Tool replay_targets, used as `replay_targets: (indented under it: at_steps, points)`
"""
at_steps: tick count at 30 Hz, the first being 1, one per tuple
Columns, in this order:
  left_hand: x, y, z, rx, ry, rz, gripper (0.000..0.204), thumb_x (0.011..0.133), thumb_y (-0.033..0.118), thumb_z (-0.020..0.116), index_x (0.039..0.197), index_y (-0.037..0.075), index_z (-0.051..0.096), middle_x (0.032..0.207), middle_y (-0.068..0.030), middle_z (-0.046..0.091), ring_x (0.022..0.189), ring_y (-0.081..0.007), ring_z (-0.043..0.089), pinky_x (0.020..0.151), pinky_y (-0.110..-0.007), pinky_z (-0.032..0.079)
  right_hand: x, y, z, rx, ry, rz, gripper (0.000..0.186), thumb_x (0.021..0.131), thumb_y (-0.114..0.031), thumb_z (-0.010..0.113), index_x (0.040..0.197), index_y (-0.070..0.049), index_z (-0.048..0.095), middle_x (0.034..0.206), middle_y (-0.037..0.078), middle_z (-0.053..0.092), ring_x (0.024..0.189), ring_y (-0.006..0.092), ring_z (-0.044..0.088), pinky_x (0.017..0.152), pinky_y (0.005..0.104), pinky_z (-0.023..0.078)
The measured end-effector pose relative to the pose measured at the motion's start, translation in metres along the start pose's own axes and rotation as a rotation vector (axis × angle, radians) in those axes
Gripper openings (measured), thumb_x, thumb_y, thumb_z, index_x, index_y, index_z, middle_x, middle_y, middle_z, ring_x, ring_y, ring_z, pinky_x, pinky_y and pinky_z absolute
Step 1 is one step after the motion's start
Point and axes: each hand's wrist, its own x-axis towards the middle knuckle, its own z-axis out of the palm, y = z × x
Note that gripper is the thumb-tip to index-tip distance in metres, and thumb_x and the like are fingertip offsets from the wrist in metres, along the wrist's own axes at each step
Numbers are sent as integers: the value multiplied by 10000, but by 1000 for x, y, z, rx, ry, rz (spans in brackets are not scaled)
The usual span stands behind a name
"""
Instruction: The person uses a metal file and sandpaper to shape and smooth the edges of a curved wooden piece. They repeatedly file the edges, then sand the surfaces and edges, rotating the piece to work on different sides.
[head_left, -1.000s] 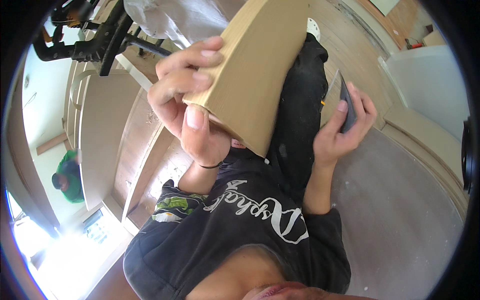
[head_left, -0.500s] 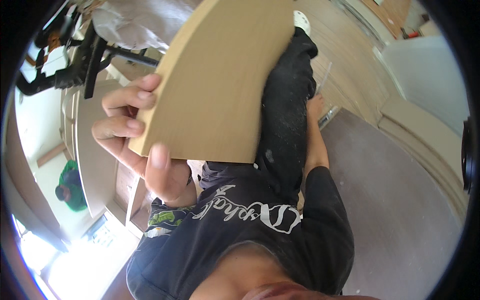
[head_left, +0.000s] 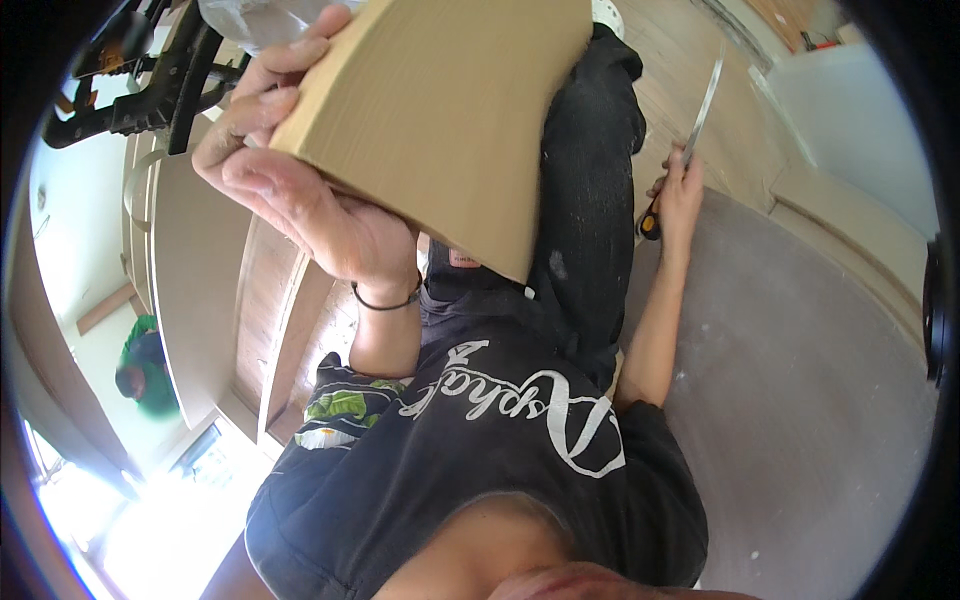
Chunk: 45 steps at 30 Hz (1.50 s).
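A curved, tan wooden board (head_left: pixel 440 110) is held up in front of my torso and thigh. My left hand (head_left: pixel 290 180) grips its left edge and lower corner, the fingers bent over the edge and the thumb along the underside. Out to the right, my right hand (head_left: pixel 680 195) is closed around a hand tool (head_left: pixel 704 110) with a long, narrow metal blade and a black handle with a yellow end. The blade points away from me, apart from the board. Its exact kind is unclear.
To the right lies a large grey-brown dusty panel (head_left: pixel 800 380) with a curved edge. Black clamp-like equipment (head_left: pixel 150 110) stands at the far left, beside clear plastic sheeting (head_left: pixel 260 20). Curved pale panels (head_left: pixel 195 270) rise on the left. Beyond them is a person in green (head_left: pixel 150 370).
My left hand has shifted its grip under the board's corner, and the board has tilted and moved up. My right hand has swung outward and up, bringing the tool's blade into plain view.
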Motion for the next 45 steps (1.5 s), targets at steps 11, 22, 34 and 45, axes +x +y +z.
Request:
replay_targets:
  at_steps: [11,22,34,45]
  points:
    - [-6,4,29,84,-29,-11,663,1055,613,175,1148,50,512,1231,-199,592,1238,-303,568,1093,-458,481,-121,-220,2,333,-588,-692,288,1076,-243,457,975,7,557,642,86,504,520,193,514,496,319,431]
    - [-13,14,59,75,-76,93,383,1084,459,370,1074,78,411,1090,-139,534,1144,-281,568,1061,-463,433,-113,-241,-5,216,-586,-932,269,998,-163,566,797,4,504,554,198,543,515,387,591,466,461,456]
    - [-8,21,46,576,-47,16,579,1081,536,170,1036,50,482,1033,-156,672,952,-169,695,899,-291,594,-147,-230,18,154,-326,-864,208,961,-167,597,861,1,527,544,179,564,500,375,617,473,443,498]
    - [-4,10,42,183,-4,82,354,1095,431,327,1021,91,393,1076,-161,629,1008,-264,686,907,-387,611,-149,-231,23,52,-317,-821,235,1040,-210,513,972,4,584,587,167,585,502,323,627,452,393,471]
